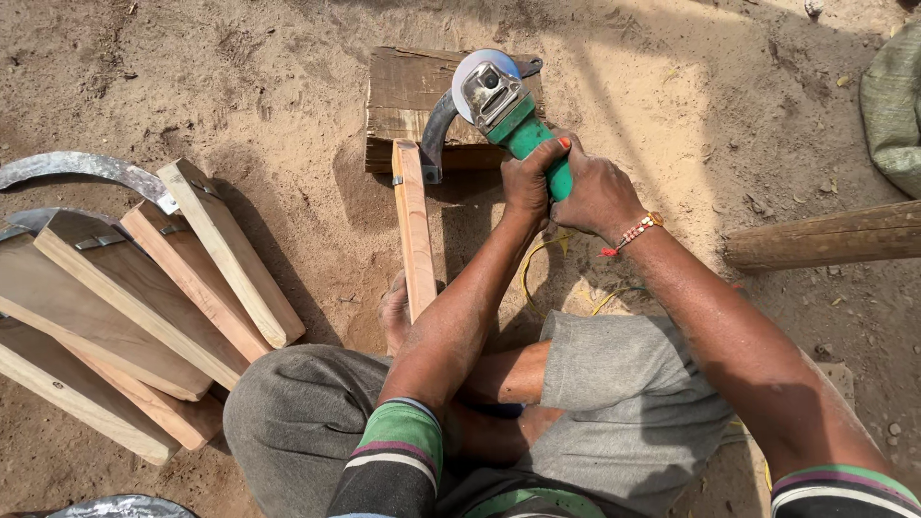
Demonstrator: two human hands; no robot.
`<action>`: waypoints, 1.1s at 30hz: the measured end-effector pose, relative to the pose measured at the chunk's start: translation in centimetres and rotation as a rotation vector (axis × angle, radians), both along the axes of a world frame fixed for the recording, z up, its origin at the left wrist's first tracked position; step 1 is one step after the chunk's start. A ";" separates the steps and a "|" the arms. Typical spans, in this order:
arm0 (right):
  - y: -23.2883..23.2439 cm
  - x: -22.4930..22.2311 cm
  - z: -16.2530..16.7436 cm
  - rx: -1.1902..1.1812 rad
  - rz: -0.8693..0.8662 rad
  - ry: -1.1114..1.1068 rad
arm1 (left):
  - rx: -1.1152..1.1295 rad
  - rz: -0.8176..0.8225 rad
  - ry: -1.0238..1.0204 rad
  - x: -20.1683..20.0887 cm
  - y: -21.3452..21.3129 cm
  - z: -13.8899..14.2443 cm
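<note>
Both hands grip a green angle grinder (513,120). My left hand (526,177) wraps the body nearer the head, and my right hand (600,192) holds it just behind. The grinder's silver guard and disc (482,84) rest against the curved dark blade (436,129) of a sickle. The sickle's pale wooden handle (414,230) runs back toward me, and a bare foot (393,312) presses against it. The blade lies on a weathered wooden block (408,96) set in the sand.
Several finished sickles with pale wooden handles (144,288) and grey blades (82,168) are stacked at the left. A round log (825,238) lies at the right, a green sack (892,105) at the far right. A yellow cord (537,269) trails on the sand.
</note>
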State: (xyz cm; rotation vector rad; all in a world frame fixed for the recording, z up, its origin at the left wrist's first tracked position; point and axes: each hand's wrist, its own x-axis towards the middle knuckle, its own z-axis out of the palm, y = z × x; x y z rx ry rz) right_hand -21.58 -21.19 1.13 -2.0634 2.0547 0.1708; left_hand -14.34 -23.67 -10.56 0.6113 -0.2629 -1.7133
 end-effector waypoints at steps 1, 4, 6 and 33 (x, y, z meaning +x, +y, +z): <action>-0.1 -0.1 -0.2 -0.013 0.050 -0.054 | 0.004 0.041 -0.025 0.2 0.0 0.1; 0.0 -0.1 -0.5 -0.011 0.078 -0.167 | 0.026 0.103 -0.110 1.6 -0.1 0.8; 0.1 0.3 -0.4 0.007 -0.014 -0.162 | 0.057 0.023 -0.022 2.5 -0.6 2.0; -2.5 3.1 1.8 0.011 -0.255 -0.244 | -0.093 -0.259 -0.145 3.5 -5.0 2.7</action>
